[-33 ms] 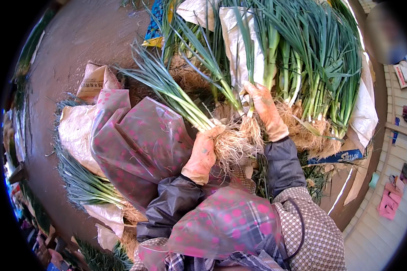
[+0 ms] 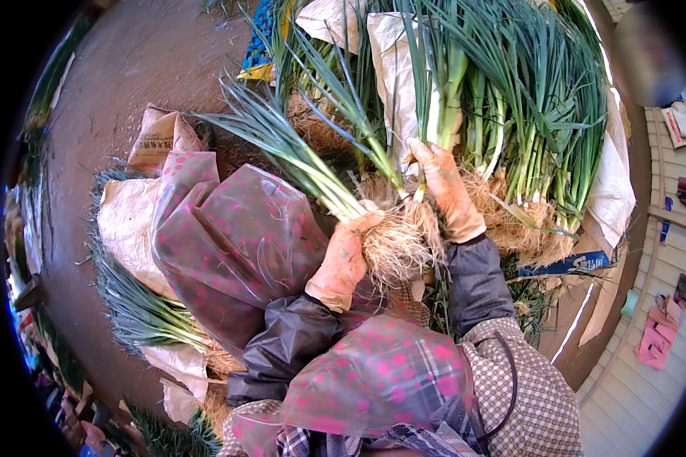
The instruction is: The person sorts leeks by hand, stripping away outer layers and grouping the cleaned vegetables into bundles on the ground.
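Note:
My left hand (image 2: 341, 263), in an orange-pink glove, is closed round a bunch of green onions (image 2: 324, 179). Their leaves point up and left, and their pale tangled roots (image 2: 398, 247) hang to the right of that hand. My right hand (image 2: 443, 186), gloved alike, has its fingers drawn together beside a green onion stalk and above the roots. It seems to pinch a stalk there, though the grip is partly hidden. A large heap of green onions (image 2: 533, 137) stands just beyond my right hand, roots toward me.
Polka-dot plastic (image 2: 236, 228) covers my lap and leg. To the left, more green onions (image 2: 149, 308) lie partly wrapped in a pale sack (image 2: 133, 228) on the brown floor (image 2: 76, 259). Another pale sack (image 2: 395, 76) stands among the far onions. A blurred person (image 2: 652, 61) is at upper right.
The root bunch and my left hand have shifted very slightly right. A leafy stalk that rose from my right hand's fingers has moved or tilted; the right hand stays nearly in place.

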`<state>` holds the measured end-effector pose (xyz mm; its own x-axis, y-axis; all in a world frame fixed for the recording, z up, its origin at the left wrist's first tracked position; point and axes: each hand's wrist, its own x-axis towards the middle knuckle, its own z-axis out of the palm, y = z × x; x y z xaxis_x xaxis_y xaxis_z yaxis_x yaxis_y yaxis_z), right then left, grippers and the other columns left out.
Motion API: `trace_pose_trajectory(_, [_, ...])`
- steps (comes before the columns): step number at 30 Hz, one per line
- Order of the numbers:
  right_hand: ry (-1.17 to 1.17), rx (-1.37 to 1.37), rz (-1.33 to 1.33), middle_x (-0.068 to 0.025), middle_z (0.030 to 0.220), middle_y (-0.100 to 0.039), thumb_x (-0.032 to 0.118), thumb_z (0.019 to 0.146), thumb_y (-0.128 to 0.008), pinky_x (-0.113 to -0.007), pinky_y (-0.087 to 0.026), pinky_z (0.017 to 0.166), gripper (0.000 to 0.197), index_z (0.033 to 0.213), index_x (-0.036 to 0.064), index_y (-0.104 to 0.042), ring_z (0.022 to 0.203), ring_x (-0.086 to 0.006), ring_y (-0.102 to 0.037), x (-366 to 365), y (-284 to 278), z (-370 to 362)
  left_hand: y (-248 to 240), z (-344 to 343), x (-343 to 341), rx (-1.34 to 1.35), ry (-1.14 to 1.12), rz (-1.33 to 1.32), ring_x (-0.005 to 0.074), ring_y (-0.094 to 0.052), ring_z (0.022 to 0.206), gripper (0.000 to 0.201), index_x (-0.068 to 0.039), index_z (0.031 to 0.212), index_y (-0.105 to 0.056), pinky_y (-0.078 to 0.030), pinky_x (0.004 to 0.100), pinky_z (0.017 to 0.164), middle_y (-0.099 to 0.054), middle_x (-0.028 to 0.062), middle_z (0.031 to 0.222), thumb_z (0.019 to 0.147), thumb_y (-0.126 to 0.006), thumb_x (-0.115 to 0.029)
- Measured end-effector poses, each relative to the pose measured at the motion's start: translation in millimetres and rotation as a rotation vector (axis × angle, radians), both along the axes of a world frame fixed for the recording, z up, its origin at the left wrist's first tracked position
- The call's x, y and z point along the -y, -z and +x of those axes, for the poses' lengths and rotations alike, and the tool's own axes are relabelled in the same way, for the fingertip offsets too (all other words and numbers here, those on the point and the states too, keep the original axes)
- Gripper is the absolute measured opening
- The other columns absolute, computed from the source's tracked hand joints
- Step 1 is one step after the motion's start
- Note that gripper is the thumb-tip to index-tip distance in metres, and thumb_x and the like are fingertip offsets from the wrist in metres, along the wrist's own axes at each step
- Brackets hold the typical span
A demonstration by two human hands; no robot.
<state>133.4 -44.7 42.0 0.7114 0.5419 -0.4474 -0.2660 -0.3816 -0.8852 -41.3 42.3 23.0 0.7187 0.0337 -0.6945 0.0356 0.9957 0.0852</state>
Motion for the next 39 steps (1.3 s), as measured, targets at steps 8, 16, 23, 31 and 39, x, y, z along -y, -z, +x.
trace_pose_trajectory(8, [-0.061, 1.138, -0.475, 0.0018, 0.043, -0.046, 0.033, 0.101, -0.039, -0.032, -0.038, 0.038, 0.044, 0.071, 0.0109, -0.063, 0.039, -0.016, -0.05, 10.2, 58.6, -21.9, -3.1, 4.8, 21.2, 0.211, 0.038, -0.097, 0.0237, -0.065, 0.09, 0.025, 0.002, 0.111, -0.058, -0.053, 0.0359, 0.084, -0.066, 0.013, 0.099, 0.09, -0.053, -0.012])
trace_pose_trajectory(16, [0.252, 0.195, 0.396, 0.0031, 0.06, -0.045, 0.025, 0.101, -0.041, -0.02, -0.044, 0.043, 0.03, 0.086, 0.0044, -0.056, 0.046, -0.0054, -0.043, 53.3, -39.9, -88.6, 20.4, -11.1, -1.4, 0.07, -0.09, 0.107, 0.0235, -0.066, 0.085, 0.025, 0.003, 0.108, -0.058, -0.055, 0.0362, 0.078, -0.065, 0.012, 0.094, 0.089, -0.051, -0.011])
trace_pose_trajectory(23, [0.089, -0.133, 0.483, 0.0029, 0.072, -0.052, 0.038, 0.102, -0.035, -0.02, -0.046, 0.064, 0.043, 0.12, 0.0033, -0.054, 0.064, -0.0081, -0.051, 7.1, -2.8, -61.7, -23.4, -20.4, 16.2, 0.25, -0.108, -0.067, 0.0247, -0.066, 0.082, 0.026, 0.001, 0.111, -0.058, -0.055, 0.038, 0.074, -0.065, 0.0122, 0.095, 0.087, -0.053, -0.009])
trace_pose_trajectory(31, [-0.082, -0.084, -0.014, 0.0058, 0.06, -0.044, 0.044, 0.096, -0.049, -0.022, -0.028, 0.042, 0.044, 0.102, 0.0015, -0.062, 0.051, -0.0042, -0.038, 22.1, 20.7, -68.9, 9.7, -15.9, 5.4, 0.213, -0.137, -0.138, 0.0262, -0.064, 0.085, 0.024, 0.003, 0.108, -0.058, -0.054, 0.0393, 0.08, -0.064, 0.0134, 0.096, 0.088, -0.05, -0.007])
trace_pose_trajectory(39, [-0.477, -0.483, 0.252, 0.0027, 0.068, -0.054, 0.044, 0.086, -0.062, -0.021, -0.036, 0.053, 0.043, 0.09, 0.0012, -0.063, 0.06, -0.0043, -0.046, 90.6, 7.0, -76.8, 8.7, -18.0, 11.0, 0.179, -0.101, -0.161, 0.0245, -0.065, 0.083, 0.024, 0.003, 0.106, -0.059, -0.055, 0.0382, 0.076, -0.065, 0.0125, 0.093, 0.087, -0.052, -0.009])
